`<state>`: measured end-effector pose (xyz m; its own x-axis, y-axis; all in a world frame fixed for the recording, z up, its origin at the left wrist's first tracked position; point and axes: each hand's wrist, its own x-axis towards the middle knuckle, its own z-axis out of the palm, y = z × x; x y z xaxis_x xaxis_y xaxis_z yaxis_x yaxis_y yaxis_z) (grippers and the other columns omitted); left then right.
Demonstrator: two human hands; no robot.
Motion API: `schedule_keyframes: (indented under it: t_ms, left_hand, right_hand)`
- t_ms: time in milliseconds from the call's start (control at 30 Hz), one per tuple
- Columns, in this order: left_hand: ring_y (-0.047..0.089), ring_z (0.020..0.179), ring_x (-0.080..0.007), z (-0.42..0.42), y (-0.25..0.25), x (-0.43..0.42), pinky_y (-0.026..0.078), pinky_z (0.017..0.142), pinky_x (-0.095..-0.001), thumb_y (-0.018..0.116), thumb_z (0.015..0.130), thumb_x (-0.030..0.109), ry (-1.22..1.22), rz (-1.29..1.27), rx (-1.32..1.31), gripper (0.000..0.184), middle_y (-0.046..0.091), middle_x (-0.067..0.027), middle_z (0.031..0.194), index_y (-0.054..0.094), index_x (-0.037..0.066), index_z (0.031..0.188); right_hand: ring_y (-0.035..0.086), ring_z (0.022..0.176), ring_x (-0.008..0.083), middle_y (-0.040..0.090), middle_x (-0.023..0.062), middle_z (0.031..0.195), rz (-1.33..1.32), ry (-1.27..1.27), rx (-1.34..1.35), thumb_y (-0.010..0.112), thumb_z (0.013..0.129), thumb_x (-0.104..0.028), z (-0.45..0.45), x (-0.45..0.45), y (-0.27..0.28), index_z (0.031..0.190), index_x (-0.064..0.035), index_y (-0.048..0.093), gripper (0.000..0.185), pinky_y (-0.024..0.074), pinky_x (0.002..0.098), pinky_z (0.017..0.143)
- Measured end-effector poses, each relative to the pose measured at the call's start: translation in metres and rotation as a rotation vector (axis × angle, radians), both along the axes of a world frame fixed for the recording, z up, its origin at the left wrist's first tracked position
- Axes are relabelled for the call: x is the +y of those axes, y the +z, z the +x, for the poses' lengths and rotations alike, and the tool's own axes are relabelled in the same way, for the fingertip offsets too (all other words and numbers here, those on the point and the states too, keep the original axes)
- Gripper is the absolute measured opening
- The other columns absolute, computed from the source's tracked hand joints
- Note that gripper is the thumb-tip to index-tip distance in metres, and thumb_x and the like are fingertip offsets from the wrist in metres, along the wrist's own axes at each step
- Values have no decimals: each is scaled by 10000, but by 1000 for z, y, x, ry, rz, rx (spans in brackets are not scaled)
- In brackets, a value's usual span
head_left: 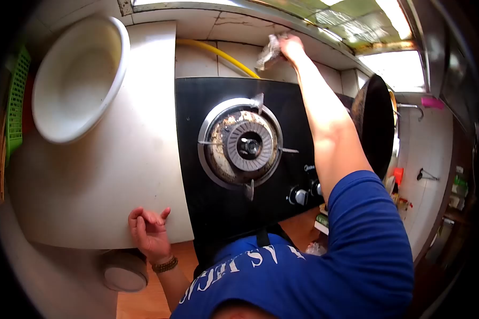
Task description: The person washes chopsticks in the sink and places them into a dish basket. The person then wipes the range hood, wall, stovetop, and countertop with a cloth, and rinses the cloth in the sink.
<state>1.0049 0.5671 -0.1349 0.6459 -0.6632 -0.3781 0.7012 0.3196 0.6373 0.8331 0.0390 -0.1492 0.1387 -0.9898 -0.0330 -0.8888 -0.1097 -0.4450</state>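
Note:
My right hand (291, 47) is stretched out beyond the back edge of the black gas stove (197, 101), with its fingers closed on a crumpled, pale cloth (270, 52) against the tiled wall. Below that arm the round burner (250, 146) shows brown stains around its ring. My left hand (150, 232) hangs palm up near the front edge of the white counter (143, 159), its fingers loosely curled and apart, holding nothing. A beaded bracelet circles the left wrist.
A large white basin (80, 80) stands on the counter at the left, near a green plastic basket (18, 98). A yellow hose (218, 52) runs behind the stove. To the right of my arm a dark wok (375, 127) stands on edge. Two knobs (299, 196) sit at the stove's front right.

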Motion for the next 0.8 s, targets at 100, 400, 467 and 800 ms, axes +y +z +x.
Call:
schedule_keyframes:
  t_ms: [100,400,467,800]
  left_hand:
    - [489,662,-132,4,-2,3,473,865,-460,367,956,125,-75,-59,8,228,485,-47,761,507,51,1119]
    - [495,660,-132,6,5,4,480,857,-441,374,952,128,-164,-34,-2,226,482,-46,762,508,48,1115]
    - [497,652,-132,4,5,4,486,847,-434,370,955,125,-163,-18,2,223,483,-42,756,512,53,1112]
    - [489,649,-129,4,2,4,514,821,-446,360,969,149,-162,49,-31,230,488,-45,752,480,51,1140]
  right_hand:
    - [637,816,325,645,186,876,-364,323,424,405,879,-373,-22,41,46,984,-94,588,350,494,432,732]
    - [616,934,272,619,133,1043,247,446,564,485,870,-331,-78,78,58,1068,-129,624,315,489,358,806]
    - [618,911,277,616,150,1018,332,423,-104,502,861,-316,-71,69,37,1030,-116,635,294,494,364,788]
    - [539,1060,270,586,110,1141,216,825,306,617,692,-32,33,11,-56,1159,-259,611,519,427,347,932]
